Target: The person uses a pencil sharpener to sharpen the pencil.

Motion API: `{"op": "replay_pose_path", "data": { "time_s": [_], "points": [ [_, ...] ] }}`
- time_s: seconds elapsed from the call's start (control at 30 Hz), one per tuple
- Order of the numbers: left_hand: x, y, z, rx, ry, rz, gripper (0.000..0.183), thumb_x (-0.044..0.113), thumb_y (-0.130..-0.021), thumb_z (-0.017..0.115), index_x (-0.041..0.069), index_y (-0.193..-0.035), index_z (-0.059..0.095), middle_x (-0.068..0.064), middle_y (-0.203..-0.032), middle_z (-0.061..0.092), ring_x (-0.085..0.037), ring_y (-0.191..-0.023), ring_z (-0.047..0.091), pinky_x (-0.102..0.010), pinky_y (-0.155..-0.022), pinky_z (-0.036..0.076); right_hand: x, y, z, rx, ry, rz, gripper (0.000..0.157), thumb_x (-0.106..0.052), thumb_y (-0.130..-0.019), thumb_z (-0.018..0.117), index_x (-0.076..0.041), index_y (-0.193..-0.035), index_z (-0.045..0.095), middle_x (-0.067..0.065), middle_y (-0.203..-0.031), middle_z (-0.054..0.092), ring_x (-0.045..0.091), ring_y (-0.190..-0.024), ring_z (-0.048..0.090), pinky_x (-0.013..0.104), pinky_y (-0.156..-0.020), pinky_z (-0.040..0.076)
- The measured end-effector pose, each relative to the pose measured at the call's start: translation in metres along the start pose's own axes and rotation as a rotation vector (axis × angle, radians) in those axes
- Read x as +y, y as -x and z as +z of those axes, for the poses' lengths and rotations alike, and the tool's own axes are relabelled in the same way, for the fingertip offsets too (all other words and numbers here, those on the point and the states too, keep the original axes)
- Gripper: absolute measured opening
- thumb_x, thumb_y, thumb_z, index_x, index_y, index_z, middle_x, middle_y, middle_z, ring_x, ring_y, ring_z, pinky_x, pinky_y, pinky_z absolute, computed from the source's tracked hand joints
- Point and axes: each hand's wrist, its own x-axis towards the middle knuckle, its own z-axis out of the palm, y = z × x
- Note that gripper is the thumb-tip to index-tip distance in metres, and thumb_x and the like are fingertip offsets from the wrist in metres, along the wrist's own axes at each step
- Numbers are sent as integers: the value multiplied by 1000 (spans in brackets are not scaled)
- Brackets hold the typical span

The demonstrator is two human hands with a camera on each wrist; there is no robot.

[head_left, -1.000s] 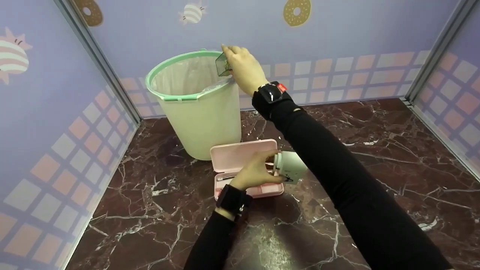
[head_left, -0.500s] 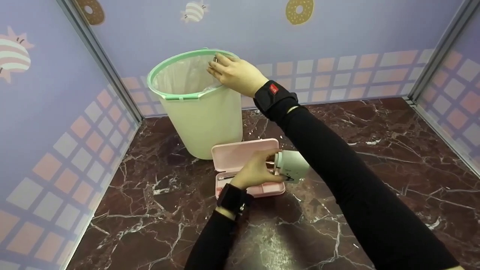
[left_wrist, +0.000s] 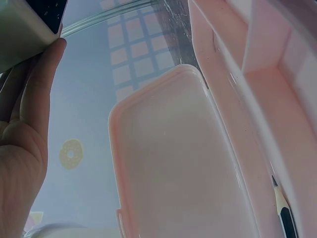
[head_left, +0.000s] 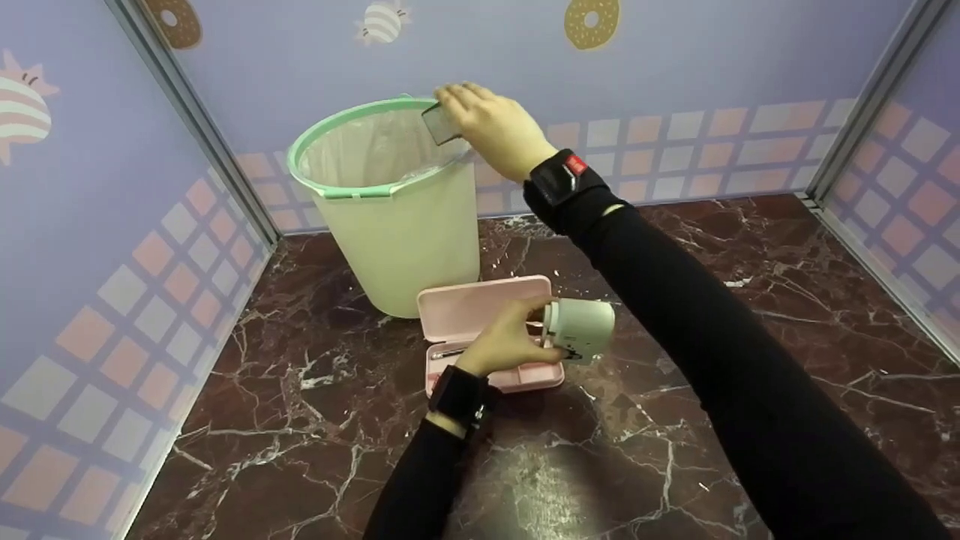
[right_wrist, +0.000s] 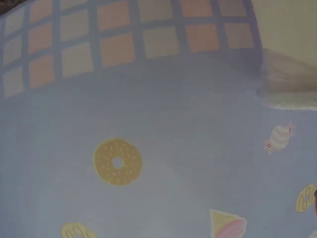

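Note:
My left hand (head_left: 506, 345) grips a white pencil sharpener body (head_left: 585, 326), lying sideways above the right end of an open pink pencil case (head_left: 484, 307). In the left wrist view its dark side (left_wrist: 48, 12) faces the camera. A pencil (left_wrist: 283, 213) lies in the case. At the right rim of a pale bin (head_left: 405, 240), my right hand (head_left: 502, 131) holds a small see-through shavings drawer (head_left: 441, 124), tilted over the bin's mouth. The fingers partly cover the drawer. The right wrist view shows neither that hand nor the drawer.
The bin has a green rim (head_left: 337, 191) and a clear plastic liner (head_left: 360, 150). Patterned wall panels (head_left: 675, 60) stand behind and at both sides. Small white specks lie on the dark marbled surface (head_left: 300, 450) beside the bin.
My right hand dipped and turned over the bin, then rose back to the right. The drawer, with bits in it one second ago, now shows none. My left hand stays put.

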Motion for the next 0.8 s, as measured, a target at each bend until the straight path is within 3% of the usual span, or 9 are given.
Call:
{"op": "replay_pose_path", "data": {
  "time_s": [0.1,0.27,0.53,0.67,0.8],
  "points": [
    [0,0,-2,13,18,9,52,10,-69,81,7,-117,63,-4,-101,71,-10,-89,66,-31,-86,56,10,7,-4,19,-183,125,48,-1,-94,58,5,-140,47,22,-143,52,35,-134,51,39,-113,41],
    [0,4,-7,38,65,-31,54,4,-68,80,4,-119,63,-7,-103,72,-12,-88,67,-31,-83,58,36,32,-8,31,-458,265,59,-10,-87,72,2,-139,48,18,-143,53,30,-134,52,36,-116,37],
    [-3,9,-22,145,-40,-21,72,5,-64,84,1,-131,58,-11,-117,71,-20,-104,66,-33,-102,50,62,99,8,150,-814,458,57,-3,-78,79,3,-130,56,18,-131,63,25,-124,61,28,-106,47],
    [-4,10,-27,191,-46,-14,71,5,-64,83,1,-131,59,-11,-116,71,-21,-102,68,-31,-97,52,58,140,26,121,-906,562,60,-1,-77,79,1,-132,55,19,-133,62,27,-124,61,33,-106,48],
    [-3,9,-30,226,-16,-6,66,4,-66,82,1,-129,60,-13,-114,71,-23,-99,70,-27,-90,56,50,180,44,80,-910,639,60,-3,-78,79,-2,-133,56,19,-134,61,31,-123,61,37,-106,48]
  ]
}}
